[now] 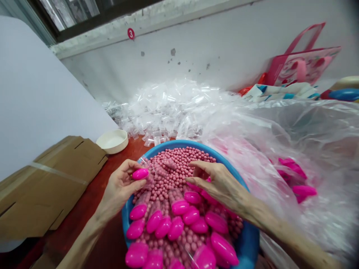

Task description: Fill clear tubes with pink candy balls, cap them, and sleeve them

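A blue tub (179, 144) full of small pink beads (171, 172) stands in front of me. At its left rim my left hand (126, 181) pinches a bright pink cap (140, 173); a clear tube shows beside it, though how the two join is unclear. My right hand (213, 177) hovers over the right part of the beads, thumb and forefinger apart with no object visible between them. Several clear tubes with glossy pink caps (179, 207) lie on the beads, mostly in the near half of the tub. Some are partly hidden under my right hand.
A heap of clear empty tubes (168, 108) lies against the wall. On the left are a white round dish (112, 141) and folded cardboard (53, 179). To the right, a plastic bag (252, 149) holds more pink caps (304, 191); a pink handbag (305, 67) stands behind.
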{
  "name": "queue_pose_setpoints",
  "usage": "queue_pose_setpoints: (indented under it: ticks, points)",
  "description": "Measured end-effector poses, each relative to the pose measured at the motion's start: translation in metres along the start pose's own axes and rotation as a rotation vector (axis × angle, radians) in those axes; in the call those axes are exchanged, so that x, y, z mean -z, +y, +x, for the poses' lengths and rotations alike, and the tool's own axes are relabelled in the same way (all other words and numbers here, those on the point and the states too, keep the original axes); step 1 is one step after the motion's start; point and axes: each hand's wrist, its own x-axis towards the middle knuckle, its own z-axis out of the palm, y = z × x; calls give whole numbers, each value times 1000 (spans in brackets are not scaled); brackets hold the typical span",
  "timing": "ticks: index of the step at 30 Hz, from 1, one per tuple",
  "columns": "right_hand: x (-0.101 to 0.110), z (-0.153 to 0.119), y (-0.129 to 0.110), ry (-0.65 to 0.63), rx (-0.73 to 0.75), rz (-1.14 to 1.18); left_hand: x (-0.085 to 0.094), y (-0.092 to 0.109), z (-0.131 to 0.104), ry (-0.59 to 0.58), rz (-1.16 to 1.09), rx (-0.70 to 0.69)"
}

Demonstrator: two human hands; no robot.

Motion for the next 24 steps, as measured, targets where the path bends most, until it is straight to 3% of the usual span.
queue_pose_setpoints:
  ticks: [3,8,17,21,24]
  points:
    - [10,-8,16,23,-38,-4,8,-8,-6,12,125,4]
    - [20,-22,37,36,-115,21,25,-26,-16,-94,301,-2]
    - [31,-24,43,12,-137,-82,46,-33,-24,-231,442,-95]
    - [30,-33,49,-43,-125,-120,47,-33,-17,-157,488,-146]
    - [24,-52,59,-72,-4,-198,43,-20,-8,-59,521,-178]
